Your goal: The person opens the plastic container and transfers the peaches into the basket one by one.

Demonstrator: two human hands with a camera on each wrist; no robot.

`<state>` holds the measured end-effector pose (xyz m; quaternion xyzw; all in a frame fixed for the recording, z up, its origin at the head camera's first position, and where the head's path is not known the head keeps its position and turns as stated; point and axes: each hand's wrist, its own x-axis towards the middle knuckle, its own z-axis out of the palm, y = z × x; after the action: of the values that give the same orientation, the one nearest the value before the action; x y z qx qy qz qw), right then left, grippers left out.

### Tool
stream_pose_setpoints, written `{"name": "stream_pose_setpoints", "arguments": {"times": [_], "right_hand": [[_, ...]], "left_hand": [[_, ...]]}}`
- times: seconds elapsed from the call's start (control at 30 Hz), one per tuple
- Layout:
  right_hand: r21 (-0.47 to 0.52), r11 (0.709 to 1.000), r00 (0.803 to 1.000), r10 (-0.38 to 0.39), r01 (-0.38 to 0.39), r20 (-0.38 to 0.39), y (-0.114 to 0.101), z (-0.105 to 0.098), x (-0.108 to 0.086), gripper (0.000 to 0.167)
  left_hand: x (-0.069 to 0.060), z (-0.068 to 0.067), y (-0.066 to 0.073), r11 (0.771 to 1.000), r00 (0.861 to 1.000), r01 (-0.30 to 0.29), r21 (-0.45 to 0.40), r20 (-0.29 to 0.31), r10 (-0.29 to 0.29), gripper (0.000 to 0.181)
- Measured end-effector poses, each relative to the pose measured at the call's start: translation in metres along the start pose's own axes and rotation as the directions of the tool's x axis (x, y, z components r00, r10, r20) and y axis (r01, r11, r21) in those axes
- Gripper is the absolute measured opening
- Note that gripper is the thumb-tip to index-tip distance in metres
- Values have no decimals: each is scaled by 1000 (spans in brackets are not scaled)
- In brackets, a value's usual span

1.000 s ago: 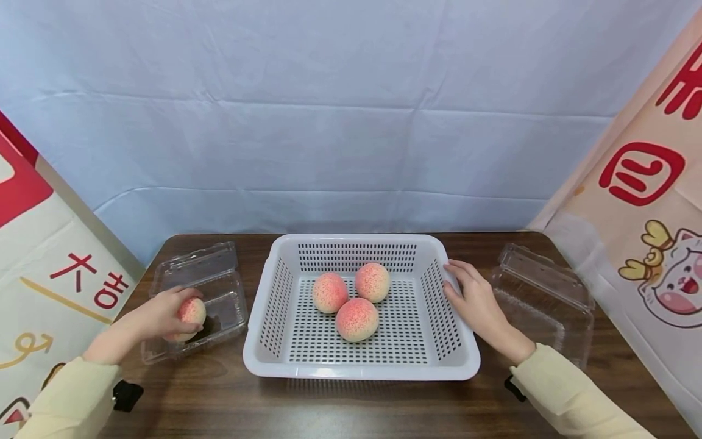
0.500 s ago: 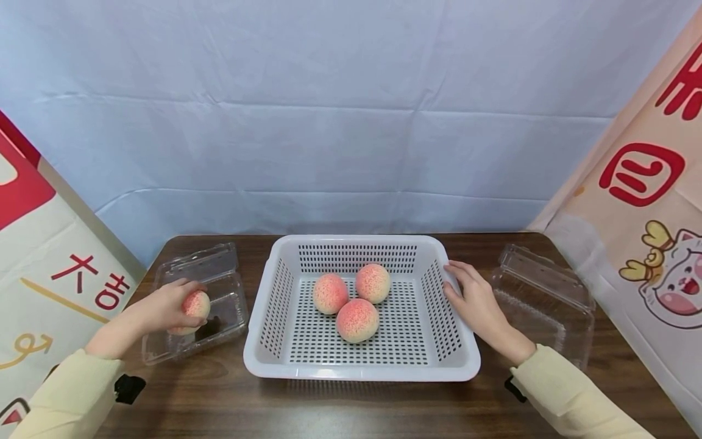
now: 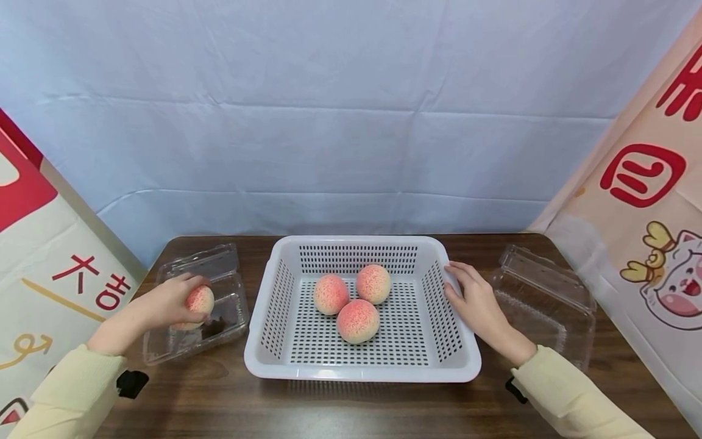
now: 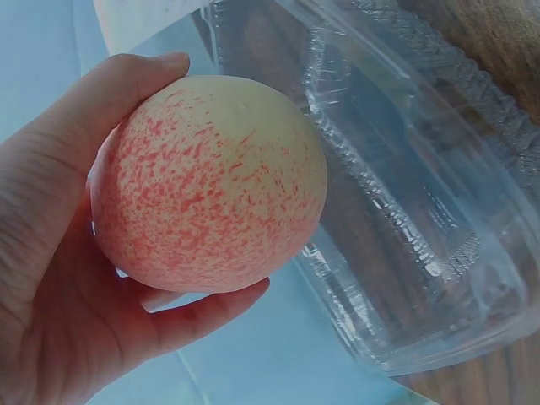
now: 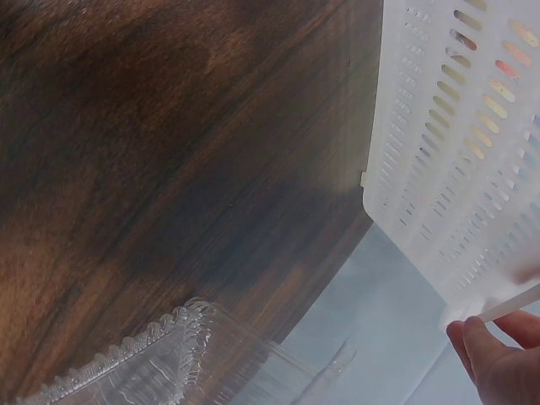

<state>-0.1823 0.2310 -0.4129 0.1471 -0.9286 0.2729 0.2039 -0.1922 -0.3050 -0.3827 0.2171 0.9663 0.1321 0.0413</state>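
Note:
My left hand (image 3: 172, 302) grips a pink-and-cream peach (image 4: 211, 186), its thumb and fingers curled round the sides. In the head view this peach (image 3: 200, 300) is over the clear hinged plastic box (image 3: 227, 311) on the left, whose lid stands raised behind. A white slotted basket (image 3: 362, 373) stands in the middle with three similar peaches (image 3: 358, 321) grouped on its floor. My right hand (image 3: 479, 302) holds the basket's right rim, fingers at the edge (image 5: 481, 337); part of that hand is cut off in the right wrist view.
A second clear hinged box (image 3: 540, 311) lies with its lid up to the right of the basket. The dark wooden table (image 3: 329, 411) carries everything. Pale blue cloth (image 3: 351, 152) hangs behind, with printed banners (image 3: 652, 244) on both sides.
My left hand has shifted slightly right and away from me, carrying the peach with it. The right hand, the basket and its peaches have stayed in place.

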Motion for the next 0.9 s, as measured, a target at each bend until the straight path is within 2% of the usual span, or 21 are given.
{"name": "stream_pose_setpoints", "arguments": {"times": [0.3,0.67,0.9], "right_hand": [[-11,1000,1000,-9,9,-5,0,0,0,36],[-9,1000,1000,-6,6,-5,0,0,0,36],[-11,1000,1000,5,-5,4,-1,1,0,36]], "left_hand": [[3,-8,9,1000,1000,-23,16,-18,23,60],[11,-10,18,998,998,-51,33,-41,52,57],[16,-13,23,999,1000,-19,37,-19,19,59]]}}
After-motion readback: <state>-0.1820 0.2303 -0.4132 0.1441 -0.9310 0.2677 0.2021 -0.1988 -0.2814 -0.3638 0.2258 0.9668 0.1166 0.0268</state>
